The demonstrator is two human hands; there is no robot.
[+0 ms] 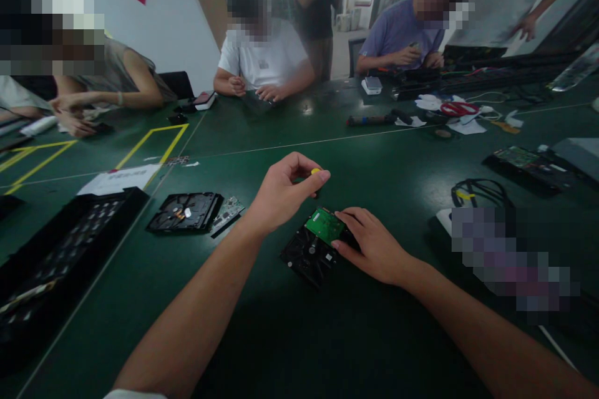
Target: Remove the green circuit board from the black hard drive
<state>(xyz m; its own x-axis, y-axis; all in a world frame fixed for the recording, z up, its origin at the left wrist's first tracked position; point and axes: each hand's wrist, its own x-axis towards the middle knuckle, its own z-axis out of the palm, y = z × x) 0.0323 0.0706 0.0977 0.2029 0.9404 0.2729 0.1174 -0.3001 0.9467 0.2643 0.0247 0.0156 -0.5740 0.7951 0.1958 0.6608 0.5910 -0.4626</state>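
Observation:
A hard drive (309,255) lies on the green table in front of me, its green circuit board (325,224) facing up. My right hand (374,243) grips the drive's right edge, thumb and fingers at the board's side. Just above the drive's far end, my left hand (290,190) is closed in a pinch around a small yellow-topped tool (316,171). Most of that tool is hidden by the fingers, and its dark lower end points down near the board. I cannot make out whether it touches the drive.
Left of me lie another hard drive (185,212), a loose circuit board (228,212) and a long black tray (70,255). To the right are a coiled black cable (482,190) and another drive (526,165). Gloves (430,103) lie farther back. Several people sit across the table.

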